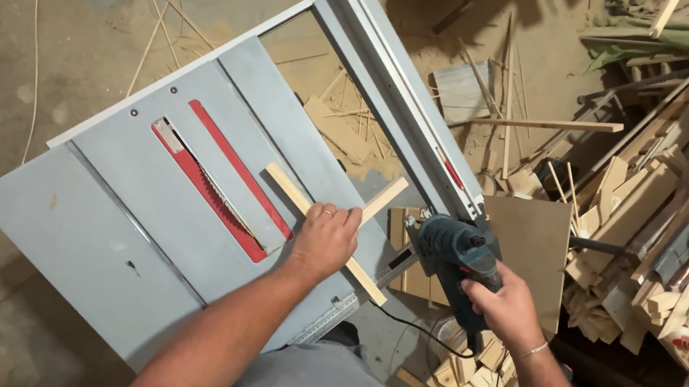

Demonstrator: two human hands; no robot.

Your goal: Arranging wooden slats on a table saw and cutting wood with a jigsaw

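Observation:
My left hand [323,240] presses down on two crossed light wooden strips [288,188] lying on the grey table saw top [106,221], just right of the red blade insert and saw blade [214,194]. My right hand [505,306] grips the handle of a dark teal corded power tool [455,248], held off the table's right edge with its nose pointing toward the strips. The tool's black cord trails down below the table edge.
The saw's rip fence rail [397,89] runs diagonally along the far right edge. Heaps of wood offcuts [654,215] fill the right side, a brown board [533,245] lies beside the tool, and sawdust and thin slivers cover the floor [56,39].

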